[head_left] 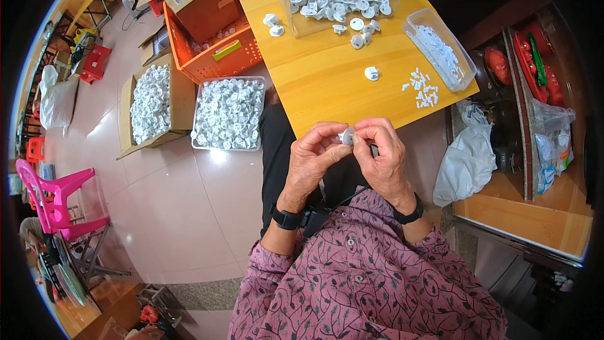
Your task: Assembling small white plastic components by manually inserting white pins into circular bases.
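Between my two hands, just off the near edge of the yellow table (302,82), is a small round white plastic part (345,136). My left hand (316,151) pinches it from the left with thumb and fingers. From the other side my right hand (382,154) grips it with thumb and forefinger; whether a smaller piece is also in those fingers I cannot make out. Ahead on the table lies a single white part (372,73). To its right, small white pegs (423,90) lie scattered beside a clear tray (469,80) of similar pegs.
A clear bin (296,27) heaped with white parts stands at the table's far side, several spilling in front. On the floor at left are a filled clear tub (199,141), a cardboard box (125,107) and an orange crate (189,66). Shelves (525,145) stand at right.
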A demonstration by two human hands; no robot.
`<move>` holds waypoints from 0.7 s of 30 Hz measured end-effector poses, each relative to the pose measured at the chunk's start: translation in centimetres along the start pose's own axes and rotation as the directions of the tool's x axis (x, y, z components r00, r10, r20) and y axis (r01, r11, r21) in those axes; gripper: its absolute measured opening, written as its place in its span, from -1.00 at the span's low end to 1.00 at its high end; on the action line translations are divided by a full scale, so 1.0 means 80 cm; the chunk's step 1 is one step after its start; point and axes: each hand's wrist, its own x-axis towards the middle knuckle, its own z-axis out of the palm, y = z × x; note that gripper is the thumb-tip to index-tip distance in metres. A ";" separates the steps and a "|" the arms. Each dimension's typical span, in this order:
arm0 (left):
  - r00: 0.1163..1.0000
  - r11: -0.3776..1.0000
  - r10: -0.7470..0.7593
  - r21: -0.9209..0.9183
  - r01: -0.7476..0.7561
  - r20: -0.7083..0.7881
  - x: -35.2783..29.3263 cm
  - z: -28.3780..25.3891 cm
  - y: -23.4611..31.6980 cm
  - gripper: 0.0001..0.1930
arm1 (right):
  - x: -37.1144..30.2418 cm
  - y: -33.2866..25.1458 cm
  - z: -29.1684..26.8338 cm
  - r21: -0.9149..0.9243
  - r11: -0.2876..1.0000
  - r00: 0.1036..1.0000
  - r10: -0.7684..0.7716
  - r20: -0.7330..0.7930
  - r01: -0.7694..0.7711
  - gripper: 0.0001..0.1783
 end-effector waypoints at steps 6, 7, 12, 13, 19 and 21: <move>0.999 0.998 0.035 0.056 -0.037 0.031 0.000 -0.006 0.000 -0.64 | 0.002 -0.002 0.000 -0.018 0.999 0.999 -0.031 0.007 0.031 -0.89; 0.998 0.996 0.044 0.075 -0.047 0.037 0.000 -0.006 0.001 -0.64 | 0.002 -0.001 -0.001 -0.034 0.999 0.999 -0.034 0.021 0.035 -0.89; 0.995 0.989 0.059 0.132 -0.069 0.079 0.000 -0.009 0.011 -0.65 | 0.005 -0.007 -0.004 0.004 1.000 0.997 0.010 0.074 -0.011 -0.89; 0.993 0.987 0.063 0.144 -0.077 0.097 0.000 -0.009 0.012 -0.65 | 0.006 -0.009 -0.006 0.035 0.998 0.993 0.043 0.105 -0.047 -0.89; 0.998 0.999 0.049 0.006 -0.049 0.051 -0.001 -0.015 0.003 -0.63 | 0.004 -0.006 -0.001 0.168 0.978 0.989 0.108 0.097 -0.123 -0.91; 0.999 0.999 0.035 -0.005 -0.035 0.034 -0.004 -0.015 0.002 -0.63 | 0.004 -0.007 -0.003 0.168 0.979 0.989 0.101 0.110 -0.119 -0.91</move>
